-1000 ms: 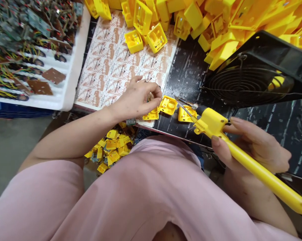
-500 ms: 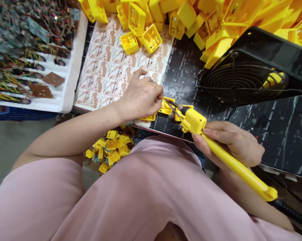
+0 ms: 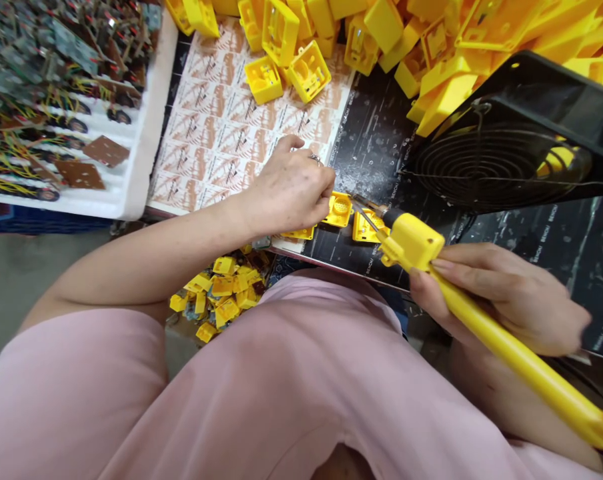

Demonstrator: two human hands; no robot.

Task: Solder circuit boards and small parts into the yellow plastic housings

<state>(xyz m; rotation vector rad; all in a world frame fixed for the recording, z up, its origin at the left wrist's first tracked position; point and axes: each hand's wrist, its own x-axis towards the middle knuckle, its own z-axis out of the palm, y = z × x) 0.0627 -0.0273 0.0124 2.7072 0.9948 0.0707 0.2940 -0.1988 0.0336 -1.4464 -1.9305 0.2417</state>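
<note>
My left hand (image 3: pixel 291 190) rests curled at the bench's front edge, its fingertips pinched on a small yellow plastic housing (image 3: pixel 338 209). A second yellow housing (image 3: pixel 365 228) lies just right of it, and a third (image 3: pixel 299 233) shows under my palm. My right hand (image 3: pixel 506 293) is wrapped round the long yellow handle of a soldering iron (image 3: pixel 416 243). The iron's metal tip (image 3: pixel 364 210) points left and sits over the gap between the two housings, close to the pinched one.
A black fan with a wire guard (image 3: pixel 501 167) stands at the right. A heap of yellow housings (image 3: pixel 431 40) fills the back. A white tray of wired circuit boards (image 3: pixel 56 100) is at the left. More yellow parts (image 3: pixel 216 293) lie below the bench by my knee.
The soldering iron swung in to the housing, then drew back slightly right. My left hand stayed pinched on the same housing, shifting a little right.
</note>
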